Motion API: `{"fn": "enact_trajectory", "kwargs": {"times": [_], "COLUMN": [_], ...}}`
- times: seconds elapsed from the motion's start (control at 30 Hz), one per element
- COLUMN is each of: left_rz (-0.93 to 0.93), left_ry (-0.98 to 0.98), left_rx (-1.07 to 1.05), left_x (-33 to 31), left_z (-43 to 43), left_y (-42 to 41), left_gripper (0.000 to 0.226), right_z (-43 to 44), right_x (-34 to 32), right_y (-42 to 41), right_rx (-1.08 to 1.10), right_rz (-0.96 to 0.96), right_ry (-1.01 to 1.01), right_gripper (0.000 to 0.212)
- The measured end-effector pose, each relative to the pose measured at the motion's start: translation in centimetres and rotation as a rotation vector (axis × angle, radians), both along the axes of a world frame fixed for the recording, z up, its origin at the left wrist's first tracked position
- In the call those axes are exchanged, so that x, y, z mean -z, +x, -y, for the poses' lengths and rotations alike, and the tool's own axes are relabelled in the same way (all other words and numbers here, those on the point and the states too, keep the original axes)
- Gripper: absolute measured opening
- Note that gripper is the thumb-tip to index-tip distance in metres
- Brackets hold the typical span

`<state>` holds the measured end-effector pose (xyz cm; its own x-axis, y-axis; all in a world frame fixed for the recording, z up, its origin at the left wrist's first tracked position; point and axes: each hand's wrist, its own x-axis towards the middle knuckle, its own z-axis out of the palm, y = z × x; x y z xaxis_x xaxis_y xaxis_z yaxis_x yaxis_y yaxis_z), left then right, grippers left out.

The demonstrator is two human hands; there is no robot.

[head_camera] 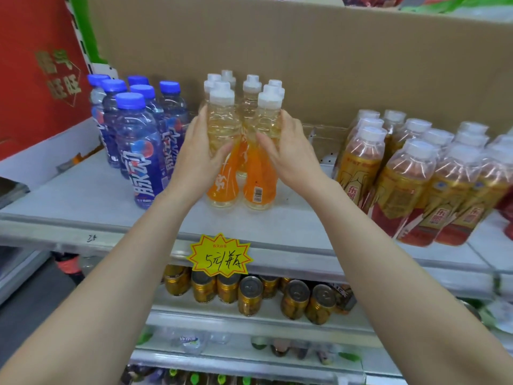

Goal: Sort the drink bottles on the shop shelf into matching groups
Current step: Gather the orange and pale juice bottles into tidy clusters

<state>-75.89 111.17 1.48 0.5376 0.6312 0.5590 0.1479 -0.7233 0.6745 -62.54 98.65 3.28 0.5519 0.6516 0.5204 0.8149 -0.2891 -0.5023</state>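
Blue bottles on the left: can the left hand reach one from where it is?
Probably yes. The left hand holds the orange bottles, and the blue bottles stand right beside it with nothing between. It would need to let go first.

The person has two long, thin arms, bare all the way up to the wrists, & the left hand point(197, 160) & right hand point(292, 156) are bare too, w/ slim fingers.
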Motion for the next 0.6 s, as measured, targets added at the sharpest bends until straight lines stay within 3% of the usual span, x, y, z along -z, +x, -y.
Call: {"fn": "enact_trajectory", "kwargs": {"times": [0.13,0.33,0.6], "left_rz": [0.032,0.028,-0.068], "left_ry": [0.164,0.279,0.196], "left_rx": [-0.161,-0.074,0.209], "left_x": [1.1,2.5,7.1], "left_z": [3.3,11.3,27.9], "left_y": [-1.4,-2.0,2.7], "left_gripper": [0.063,0.045,0.027], "right_z": [4.0,13.6,32.0], "right_x": [1.3,4.8,10.7], "right_y": [-0.1,-1.3,2.1], "right_rx": [0.025,0.074,0.268], "right_rz": [0.162,0.323,0.196], "right_ry": [-0.089,-0.144,-0.158], "right_gripper": [0.056,0.053,0.051]}}
